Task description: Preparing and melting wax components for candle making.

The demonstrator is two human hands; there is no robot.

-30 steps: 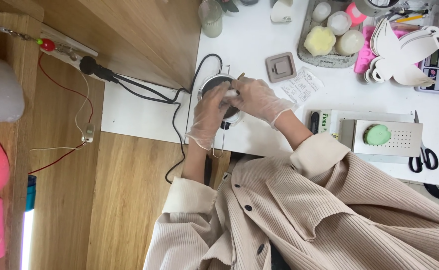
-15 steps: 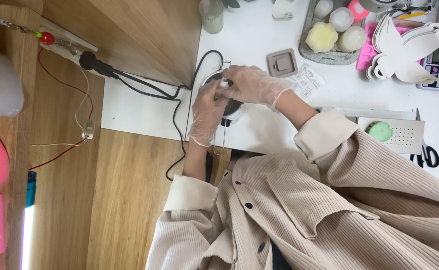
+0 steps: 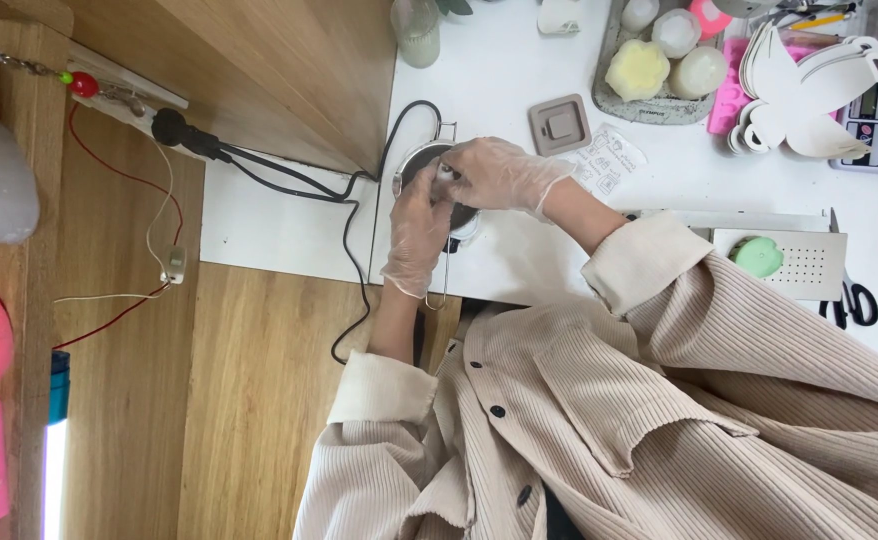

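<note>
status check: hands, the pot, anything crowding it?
Both gloved hands over the small metal pot: left hand and right hand pinch a small white piece, grips hidden. Black cable runs by the pot; square grey mould close by.

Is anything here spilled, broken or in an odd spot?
Nothing looks spilled or broken. One oddity: the black cord trails off the white table edge beside the metal pot, which both gloved hands, left hand and right hand, work over.

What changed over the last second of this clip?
The right hand slid from the pot's near side toward its far rim; both hands keep a small white piece. The left hand stays over the pot, and the black cord is unmoved.
</note>
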